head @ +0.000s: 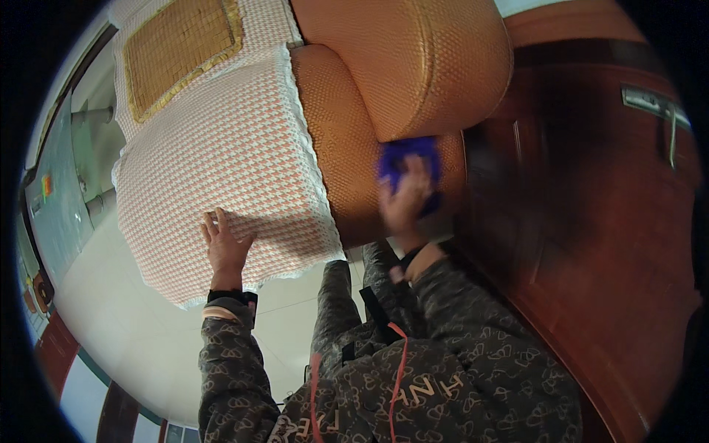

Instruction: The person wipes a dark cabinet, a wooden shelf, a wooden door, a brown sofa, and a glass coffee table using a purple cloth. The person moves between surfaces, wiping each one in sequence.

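My right hand [407,196], blurred, presses a dark blue cloth [412,149] against the orange-brown textured sofa arm [354,171], low by its outer end. Just above the cloth bulges the rounded upper part of the sofa [443,66] in the same woven-look cover. My left hand [226,241] rests with fingers spread on a pink-and-white houndstooth sofa cover [221,171] with a white lace edge. Nothing is held in it.
A tan woven mat [183,55] lies on the cover farther back. At the right stands a dark red wooden door [598,221] with a metal handle [656,102]. A glass-topped table [58,194] is at the left, above pale floor tiles [127,310].
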